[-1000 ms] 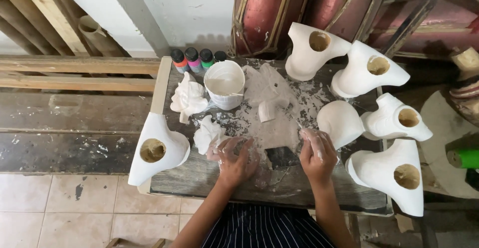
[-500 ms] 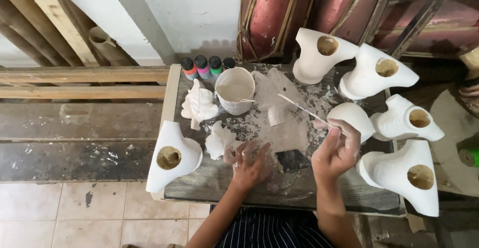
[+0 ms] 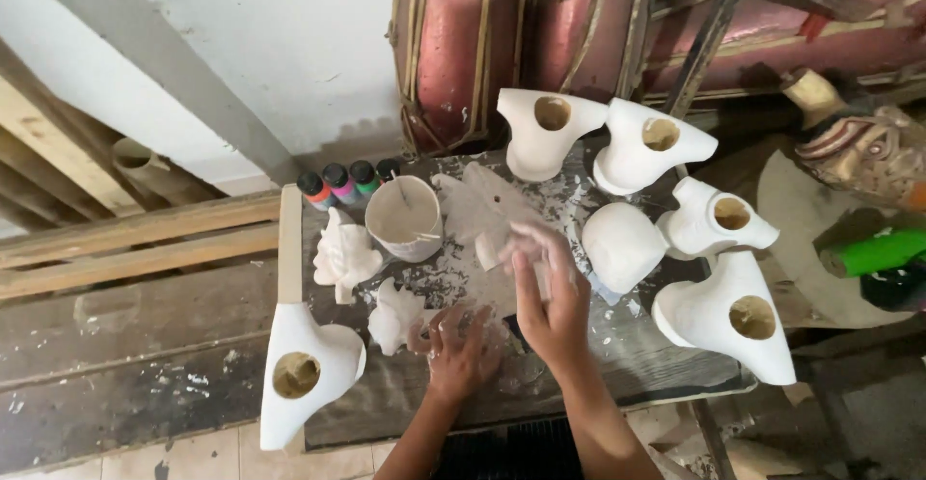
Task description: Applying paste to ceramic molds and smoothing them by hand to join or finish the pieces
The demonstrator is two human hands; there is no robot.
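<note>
A small white carved piece (image 3: 394, 316) lies on the table (image 3: 463, 398), touching the fingertips of the left hand (image 3: 461, 353); its long axis runs roughly away from the person, the broader end towards the cup. The left hand rests flat on the paint-spattered, dark wooden table, fingers spread apart and gripping nothing. The right hand (image 3: 546, 292) is raised above the middle of the table and blurred; its fingers point upward, close together, and whether they pinch anything cannot be told. The carved piece sits just left of both hands. Behind it stand a second white carving (image 3: 344, 253) and a white cup (image 3: 404, 218) of pale liquid, with four small paint bottles (image 3: 347, 182) at the far edge. Large white hollow forms (image 3: 303, 372) ring the table, five of them on the right. Beyond are a pale wall, wooden planks and red drums
</note>
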